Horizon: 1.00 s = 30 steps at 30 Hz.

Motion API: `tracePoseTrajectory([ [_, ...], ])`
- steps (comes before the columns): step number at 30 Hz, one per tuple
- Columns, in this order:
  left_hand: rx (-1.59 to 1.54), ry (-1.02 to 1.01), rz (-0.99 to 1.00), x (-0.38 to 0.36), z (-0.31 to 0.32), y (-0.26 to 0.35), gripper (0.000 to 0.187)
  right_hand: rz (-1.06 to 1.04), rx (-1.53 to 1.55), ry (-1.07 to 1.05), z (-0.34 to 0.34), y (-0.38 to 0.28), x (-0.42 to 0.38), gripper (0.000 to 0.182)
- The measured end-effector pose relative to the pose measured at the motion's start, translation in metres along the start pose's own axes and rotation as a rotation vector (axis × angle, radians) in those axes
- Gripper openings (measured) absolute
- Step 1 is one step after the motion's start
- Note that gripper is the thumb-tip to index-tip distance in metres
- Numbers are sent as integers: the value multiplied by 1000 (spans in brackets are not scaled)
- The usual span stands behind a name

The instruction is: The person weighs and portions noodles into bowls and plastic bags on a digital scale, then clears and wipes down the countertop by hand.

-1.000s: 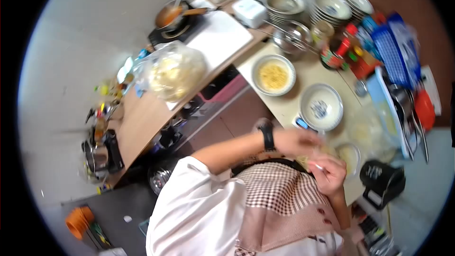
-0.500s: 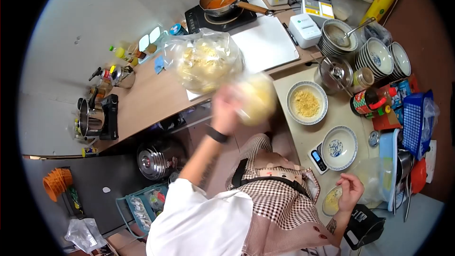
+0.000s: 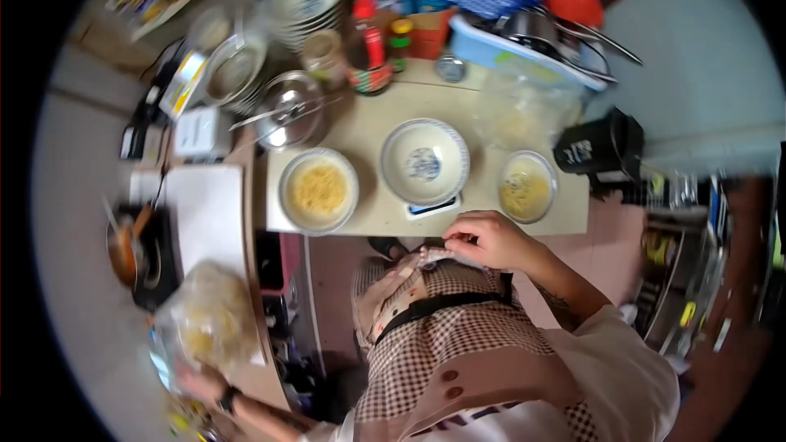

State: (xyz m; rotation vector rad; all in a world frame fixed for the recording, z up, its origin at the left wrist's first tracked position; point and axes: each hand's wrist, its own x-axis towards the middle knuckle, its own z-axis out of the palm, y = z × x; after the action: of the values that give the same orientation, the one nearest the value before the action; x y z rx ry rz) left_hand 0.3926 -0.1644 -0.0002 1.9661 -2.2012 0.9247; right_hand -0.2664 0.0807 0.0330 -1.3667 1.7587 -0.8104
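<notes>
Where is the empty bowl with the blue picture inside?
The empty bowl sits mid-table in the head view, between the noodle bowl and a smaller bowl, just beyond the right hand.

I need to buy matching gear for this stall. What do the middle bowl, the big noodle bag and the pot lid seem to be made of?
Middle bowl: likely glazed ceramic, glossy white with a blue pattern. Noodle bag at the left hand: thin clear plastic, crinkled. Pot lid: polished metal, mirror shine.

Left hand (image 3: 199, 381): arm reaching far out to the left, wrist wearing a dark band, fingers spreading. Right hand (image 3: 489, 239): arm bending in at the elbow, fingers curling and pinching at chest height.
</notes>
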Motion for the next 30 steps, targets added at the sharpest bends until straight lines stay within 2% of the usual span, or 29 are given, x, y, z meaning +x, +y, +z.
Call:
tracePoseTrajectory([
  [1, -142, 82, -151, 23, -71, 42, 40, 79, 16, 101, -7, 13, -12, 15],
  [2, -270, 262, -170, 28, -91, 61, 34, 151, 41, 192, -9, 35, -26, 16],
  [3, -314, 348, -118, 35, -104, 79, 28, 217, 68, 274, -12, 58, -39, 17],
  [5, -550, 388, -13, 54, -143, 143, 24, 380, 33, 442, -22, 101, -61, 18],
  [6, -734, 371, -11, 58, -145, 170, 22, 483, -68, 471, -34, 114, -69, 23],
  [7, -925, 358, 42, 62, -154, 205, 23, 478, -169, 518, -44, 134, -80, 25],
  [8, -936, 305, 86, 62, -165, 237, 25, 471, -270, 562, -51, 160, -91, 28],
  [9, -1090, 272, 173, 59, -177, 278, 26, 464, -369, 604, -57, 179, -97, 32],
  [10, -1203, 116, 319, 53, -171, 297, 27, 540, -316, 566, -64, 190, -99, 35],
  [11, -1277, 73, 318, 47, -198, 348, 28, 614, -263, 530, -71, 201, -101, 39],
  [12, -1200, 75, 544, 44, -210, 376, 29, 688, -209, 491, -77, 211, -105, 43],
  [13, -1247, -205, 459, 30, -220, 401, 27, 682, -244, 482, -77, 223, -108, 45],
  [14, -1188, -174, 611, 27, -230, 426, 26, 676, -278, 467, -71, 236, -108, 48],
  [15, -1242, -218, 639, 18, -233, 445, 25, 673, -305, 439, -64, 237, -105, 50],
  [17, -1256, -377, 618, -3, -235, 473, 24, 635, -436, 405, -53, 240, -94, 57],
  [19, -1220, -428, 667, -23, -228, 485, 22, 517, -663, 437, -39, 243, -82, 61],
  [22, -1190, -502, 712, -37, -239, 498, 20, 469, -545, 429, -31, 245, -63, 47],
  [25, -1183, -517, 690, -47, -237, 503, 22, 314, -578, 431, -25, 285, -61, 32],
  [26, -1175, -530, 679, -49, -237, 505, 22, 182, -566, 525, -27, 295, -58, 20],
  [27, -1166, -547, 668, -51, -238, 504, 21, 179, -521, 443, -35, 301, -59, 19],
  [29, -1161, -584, 612, -53, -243, 506, 19, 191, -249, 391, -48, 301, -60, 19],
  [30, -1164, -575, 595, -56, -240, 504, 18, 218, -217, 381, -62, 290, -59, 18],
])
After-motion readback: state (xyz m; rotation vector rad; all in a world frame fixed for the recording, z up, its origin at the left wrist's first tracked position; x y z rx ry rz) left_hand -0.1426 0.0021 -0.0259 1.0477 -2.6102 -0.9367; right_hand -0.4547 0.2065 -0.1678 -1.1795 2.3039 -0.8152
